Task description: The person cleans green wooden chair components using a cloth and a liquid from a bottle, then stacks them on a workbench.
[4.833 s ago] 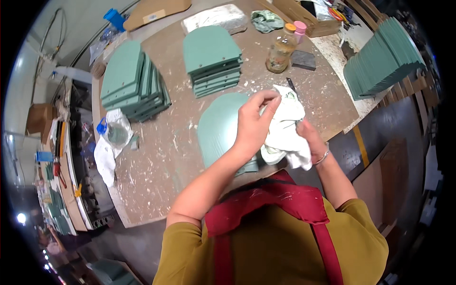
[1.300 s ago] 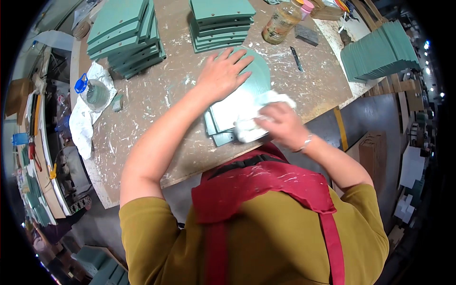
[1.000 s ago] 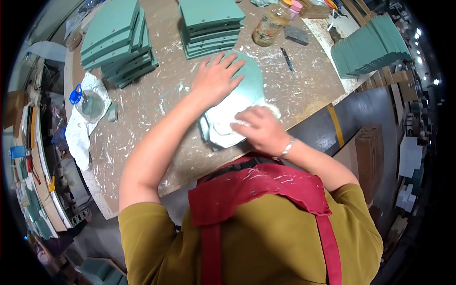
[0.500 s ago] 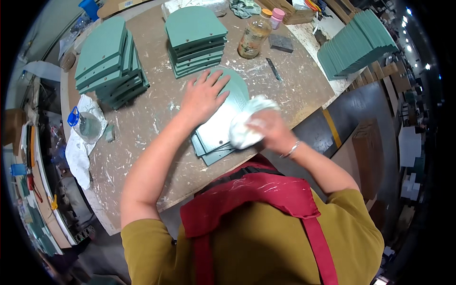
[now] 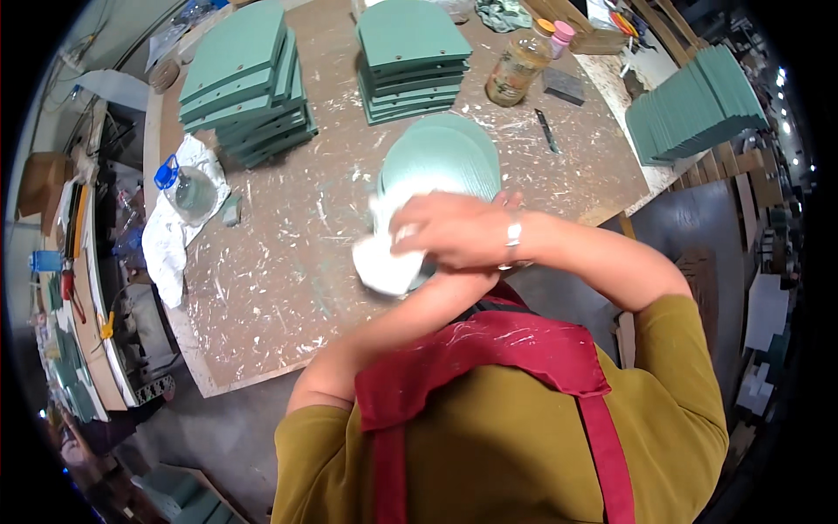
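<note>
Arch-topped green panel (image 5: 441, 157) flat on the table, right hand (image 5: 454, 229) gripping white rag (image 5: 384, 262), now swept leftward, left fingers hidden, grip untellable.

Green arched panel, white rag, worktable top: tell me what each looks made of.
Green arched panel: likely painted wood or board, matte green coat, fine ridged sheen.
White rag: soft cloth, crumpled under the right hand.
Worktable top: seems brown board, dull and bare, speckled with pale paint splatter.

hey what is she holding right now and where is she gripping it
The right hand holds a white cloth, bunched under its palm and fingers against the green arched panel. The left hand is hidden beneath the right arm.
</note>
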A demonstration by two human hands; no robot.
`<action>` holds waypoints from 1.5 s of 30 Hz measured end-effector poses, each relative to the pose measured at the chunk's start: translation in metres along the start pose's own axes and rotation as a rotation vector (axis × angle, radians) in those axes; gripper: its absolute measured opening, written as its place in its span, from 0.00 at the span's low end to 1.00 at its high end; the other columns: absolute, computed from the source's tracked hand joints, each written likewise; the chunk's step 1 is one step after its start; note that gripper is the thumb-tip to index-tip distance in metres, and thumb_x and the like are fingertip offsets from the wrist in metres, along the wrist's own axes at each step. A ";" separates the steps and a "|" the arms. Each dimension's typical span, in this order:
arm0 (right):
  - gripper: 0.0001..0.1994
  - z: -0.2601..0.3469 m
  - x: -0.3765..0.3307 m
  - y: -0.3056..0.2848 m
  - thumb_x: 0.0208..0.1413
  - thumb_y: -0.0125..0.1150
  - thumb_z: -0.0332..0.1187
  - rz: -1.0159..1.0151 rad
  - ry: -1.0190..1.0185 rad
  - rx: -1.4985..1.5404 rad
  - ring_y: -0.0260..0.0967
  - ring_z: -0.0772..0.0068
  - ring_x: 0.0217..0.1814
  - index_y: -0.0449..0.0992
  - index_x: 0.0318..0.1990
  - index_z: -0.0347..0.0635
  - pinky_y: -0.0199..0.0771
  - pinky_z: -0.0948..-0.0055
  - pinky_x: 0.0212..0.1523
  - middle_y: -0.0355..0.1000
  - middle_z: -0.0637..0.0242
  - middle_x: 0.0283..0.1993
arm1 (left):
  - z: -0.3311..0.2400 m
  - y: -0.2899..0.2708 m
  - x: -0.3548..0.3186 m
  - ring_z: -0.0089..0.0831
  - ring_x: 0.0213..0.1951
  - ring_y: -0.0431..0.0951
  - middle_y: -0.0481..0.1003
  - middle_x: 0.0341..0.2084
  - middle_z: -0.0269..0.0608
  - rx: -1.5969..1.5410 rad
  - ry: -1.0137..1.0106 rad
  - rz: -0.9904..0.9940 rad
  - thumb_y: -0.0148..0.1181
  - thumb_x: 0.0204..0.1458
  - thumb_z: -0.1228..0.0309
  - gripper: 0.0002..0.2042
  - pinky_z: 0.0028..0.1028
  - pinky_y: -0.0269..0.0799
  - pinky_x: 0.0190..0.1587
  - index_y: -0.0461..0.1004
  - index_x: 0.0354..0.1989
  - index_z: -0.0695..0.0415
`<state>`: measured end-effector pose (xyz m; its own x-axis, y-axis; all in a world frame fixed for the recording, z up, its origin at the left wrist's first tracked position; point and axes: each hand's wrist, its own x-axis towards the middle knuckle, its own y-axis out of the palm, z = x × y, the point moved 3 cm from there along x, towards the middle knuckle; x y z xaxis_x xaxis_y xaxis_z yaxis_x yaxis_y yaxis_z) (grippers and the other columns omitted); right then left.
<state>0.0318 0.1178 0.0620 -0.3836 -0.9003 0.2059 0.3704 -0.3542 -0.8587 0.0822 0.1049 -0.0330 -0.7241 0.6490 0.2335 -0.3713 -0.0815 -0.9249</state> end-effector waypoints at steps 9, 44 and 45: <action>0.14 -0.108 0.027 -0.013 0.48 0.59 0.27 -0.196 0.326 0.091 0.68 0.62 0.46 0.74 0.45 0.40 0.68 0.68 0.48 0.69 0.64 0.42 | 0.024 -0.017 -0.001 0.34 0.64 0.55 0.57 0.63 0.43 -0.405 0.023 -0.051 0.52 0.49 0.65 0.27 0.41 0.53 0.61 0.61 0.59 0.57; 0.12 -0.116 0.033 0.002 0.45 0.57 0.25 -0.198 0.197 -0.021 0.66 0.54 0.44 0.75 0.40 0.44 0.67 0.61 0.45 0.68 0.60 0.39 | 0.058 -0.021 -0.001 0.43 0.64 0.53 0.54 0.63 0.47 -0.563 0.061 0.112 0.60 0.45 0.50 0.38 0.45 0.50 0.63 0.55 0.64 0.55; 0.11 -0.139 0.029 -0.008 0.46 0.56 0.25 -0.284 0.320 -0.054 0.66 0.54 0.44 0.75 0.39 0.43 0.67 0.62 0.45 0.68 0.60 0.39 | 0.056 -0.022 -0.002 0.43 0.65 0.53 0.54 0.64 0.47 -0.559 0.062 0.097 0.61 0.44 0.50 0.39 0.45 0.50 0.63 0.55 0.64 0.55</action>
<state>-0.1001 0.1295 0.0099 -0.7099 -0.6423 0.2890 0.1709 -0.5551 -0.8140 0.0600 0.0631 0.0036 -0.6976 0.7033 0.1368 0.0719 0.2587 -0.9633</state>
